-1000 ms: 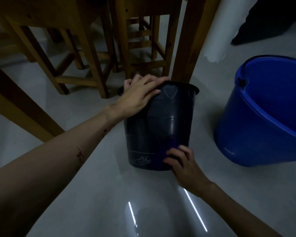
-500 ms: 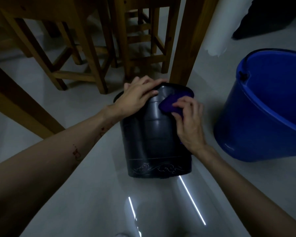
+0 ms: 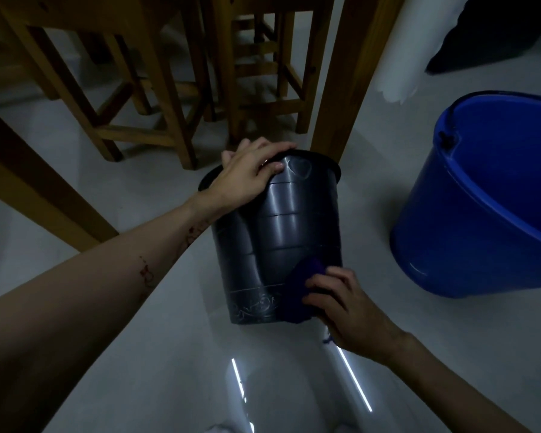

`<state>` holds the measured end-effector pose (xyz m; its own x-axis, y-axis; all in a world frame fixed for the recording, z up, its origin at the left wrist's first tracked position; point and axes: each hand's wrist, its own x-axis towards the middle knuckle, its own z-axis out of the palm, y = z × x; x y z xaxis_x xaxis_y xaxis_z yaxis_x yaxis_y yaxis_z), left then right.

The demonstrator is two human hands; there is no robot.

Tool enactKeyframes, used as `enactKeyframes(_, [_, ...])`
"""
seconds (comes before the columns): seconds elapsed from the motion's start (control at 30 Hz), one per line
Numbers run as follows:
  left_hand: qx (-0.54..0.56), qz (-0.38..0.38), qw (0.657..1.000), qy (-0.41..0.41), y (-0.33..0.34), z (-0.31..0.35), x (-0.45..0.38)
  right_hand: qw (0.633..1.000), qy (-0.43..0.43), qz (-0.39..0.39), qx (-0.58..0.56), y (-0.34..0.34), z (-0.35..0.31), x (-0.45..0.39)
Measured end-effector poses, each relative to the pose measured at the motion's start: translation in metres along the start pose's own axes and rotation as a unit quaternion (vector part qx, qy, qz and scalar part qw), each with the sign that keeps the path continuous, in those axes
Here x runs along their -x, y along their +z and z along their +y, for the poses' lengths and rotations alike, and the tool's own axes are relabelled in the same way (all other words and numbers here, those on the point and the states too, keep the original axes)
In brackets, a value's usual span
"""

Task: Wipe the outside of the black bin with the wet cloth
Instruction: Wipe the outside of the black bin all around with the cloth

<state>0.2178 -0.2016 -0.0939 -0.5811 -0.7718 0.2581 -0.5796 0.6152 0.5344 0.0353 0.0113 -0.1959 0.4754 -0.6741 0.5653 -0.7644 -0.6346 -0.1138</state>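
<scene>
Pale glossy floor (image 3: 156,354); blue bucket (image 3: 469,232) at right, well apart from black bin (image 3: 281,232) standing near wooden table leg (image 3: 347,79). Left hand (image 3: 247,179) gripping bin's rim; right hand (image 3: 347,304) pressing dark purple cloth (image 3: 297,285) against lower wall.

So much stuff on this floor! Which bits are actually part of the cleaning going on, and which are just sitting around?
Part of the job:
- black bin, tilted on the floor
- purple cloth, pressed low on the bin's side
- right hand, holding the cloth
- left hand, gripping the bin's rim

Just sitting around:
- blue bucket, apart from the bin
- wooden stools
- wooden table leg
</scene>
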Motion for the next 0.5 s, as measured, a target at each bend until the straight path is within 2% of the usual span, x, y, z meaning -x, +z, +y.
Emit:
enactKeyframes(0.07, [-0.002,0.004,1.000,0.005,-0.001,0.001,0.000,0.997,0.060,0.049,-0.006,-0.009,0.010,-0.007])
enactKeyframes(0.17, [-0.005,0.012,1.000,0.028,-0.004,0.009,-0.002,0.951,0.261,0.164,-0.027,-0.019,0.036,-0.040])
enactKeyframes(0.2, [-0.010,0.014,0.999,0.033,-0.005,0.012,-0.003,0.932,0.312,0.181,-0.039,-0.020,0.045,-0.053])
enactKeyframes(0.27, [-0.018,0.014,0.999,0.038,-0.005,0.016,-0.006,0.914,0.360,0.176,-0.065,-0.014,0.055,-0.075])
enactKeyframes(0.37, [-0.025,0.018,0.999,0.027,-0.003,0.015,-0.009,0.928,0.335,0.148,-0.065,0.000,0.044,-0.089])
enactKeyframes(0.5, [-0.016,0.032,0.999,0.013,-0.004,0.007,-0.007,0.980,0.171,0.101,-0.011,0.015,0.010,-0.069])
